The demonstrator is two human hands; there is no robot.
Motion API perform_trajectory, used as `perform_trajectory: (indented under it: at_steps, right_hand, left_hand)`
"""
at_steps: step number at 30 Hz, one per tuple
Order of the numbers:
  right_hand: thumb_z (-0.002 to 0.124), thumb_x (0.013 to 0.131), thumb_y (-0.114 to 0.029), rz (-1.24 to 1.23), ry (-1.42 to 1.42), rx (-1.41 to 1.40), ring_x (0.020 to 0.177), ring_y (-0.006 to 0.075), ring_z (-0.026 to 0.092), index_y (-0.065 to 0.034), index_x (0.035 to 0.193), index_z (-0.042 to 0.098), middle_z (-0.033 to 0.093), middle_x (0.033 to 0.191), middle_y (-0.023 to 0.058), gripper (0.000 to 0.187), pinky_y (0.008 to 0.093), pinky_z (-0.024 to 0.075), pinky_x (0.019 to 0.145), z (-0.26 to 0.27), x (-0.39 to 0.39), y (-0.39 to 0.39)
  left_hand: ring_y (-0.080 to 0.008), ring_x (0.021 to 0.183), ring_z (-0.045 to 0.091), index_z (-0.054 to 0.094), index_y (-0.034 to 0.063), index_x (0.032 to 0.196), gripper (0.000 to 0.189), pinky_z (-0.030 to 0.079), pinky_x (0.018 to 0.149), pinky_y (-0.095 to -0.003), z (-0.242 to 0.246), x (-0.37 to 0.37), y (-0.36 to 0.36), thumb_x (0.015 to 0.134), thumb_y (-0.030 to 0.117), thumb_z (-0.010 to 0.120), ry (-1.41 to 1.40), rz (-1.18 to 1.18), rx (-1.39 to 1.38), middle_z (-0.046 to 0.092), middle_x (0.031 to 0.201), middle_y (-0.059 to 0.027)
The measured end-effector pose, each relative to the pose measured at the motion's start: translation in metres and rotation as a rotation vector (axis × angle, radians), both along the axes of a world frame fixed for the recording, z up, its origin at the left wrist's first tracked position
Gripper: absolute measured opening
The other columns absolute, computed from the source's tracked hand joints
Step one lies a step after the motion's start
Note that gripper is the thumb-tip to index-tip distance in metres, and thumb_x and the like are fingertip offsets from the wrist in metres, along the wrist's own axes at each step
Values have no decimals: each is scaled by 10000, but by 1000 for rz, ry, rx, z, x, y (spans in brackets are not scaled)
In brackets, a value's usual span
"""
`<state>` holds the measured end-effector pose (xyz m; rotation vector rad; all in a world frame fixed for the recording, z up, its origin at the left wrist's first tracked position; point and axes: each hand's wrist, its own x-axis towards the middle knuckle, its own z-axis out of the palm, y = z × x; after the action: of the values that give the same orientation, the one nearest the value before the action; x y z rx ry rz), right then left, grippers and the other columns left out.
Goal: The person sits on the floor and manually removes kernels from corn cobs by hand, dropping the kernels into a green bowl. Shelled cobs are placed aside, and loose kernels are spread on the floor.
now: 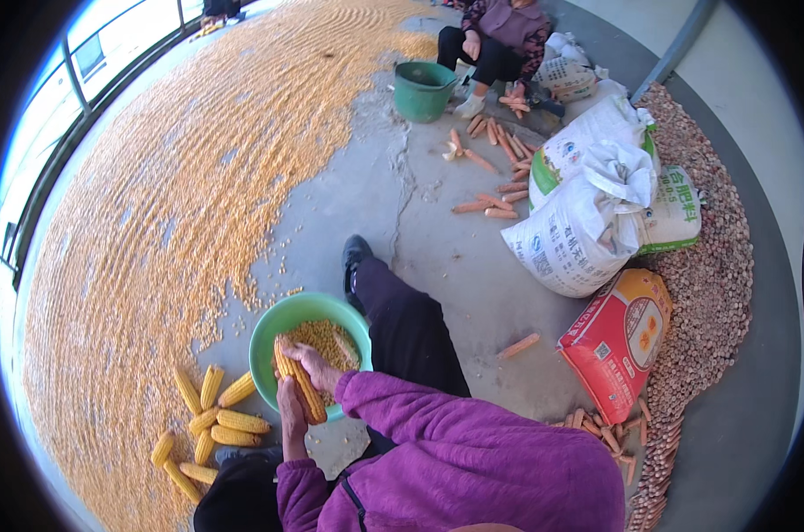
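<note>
A yellow ear of corn [301,382] is held tilted over a green plastic basin [264,332]. My left hand [290,407] grips the ear from the near side, and my right hand [314,364] holds it from the other side, near its upper end. Loose corn kernels [312,330] lie in the basin, with a bare cob [344,347] on them. Several unshelled ears of corn [242,421] are piled on the floor left of the basin. My fingers hide part of the held ear.
Corn kernels [176,199] cover the floor at the left. At the top, another person [498,46] sits by a green bucket [423,93], with bare cobs [502,143] nearby. A white woven sack [575,233] and a red sack [618,346] stand at the right, beside stacked cobs [714,286].
</note>
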<state>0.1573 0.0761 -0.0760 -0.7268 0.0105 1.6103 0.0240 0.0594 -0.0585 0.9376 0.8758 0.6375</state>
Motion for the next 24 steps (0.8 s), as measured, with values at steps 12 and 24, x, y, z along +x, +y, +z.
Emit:
perform_trajectory:
  at_steps: [12, 24]
  right_hand:
    - [627, 919, -191, -13, -220, 32, 888, 184, 602, -25, 1212, 541, 619, 1023, 85, 347, 341, 508, 793, 28, -13, -4]
    - [701, 811, -196, -152, -361, -149, 826, 260, 644, 29, 1083, 641, 684, 993, 160, 358, 402, 494, 771, -11, -16, 14]
  left_hand:
    - [-187, 797, 645, 519, 63, 1217, 475, 551, 650, -307, 13, 8, 6, 1005, 482, 450, 81, 87, -87, 617, 994, -67]
    - [-204, 918, 638, 479, 47, 1305, 533, 540, 779, -335, 5, 6, 7, 1011, 489, 432, 0, -96, -92, 616, 1105, -89]
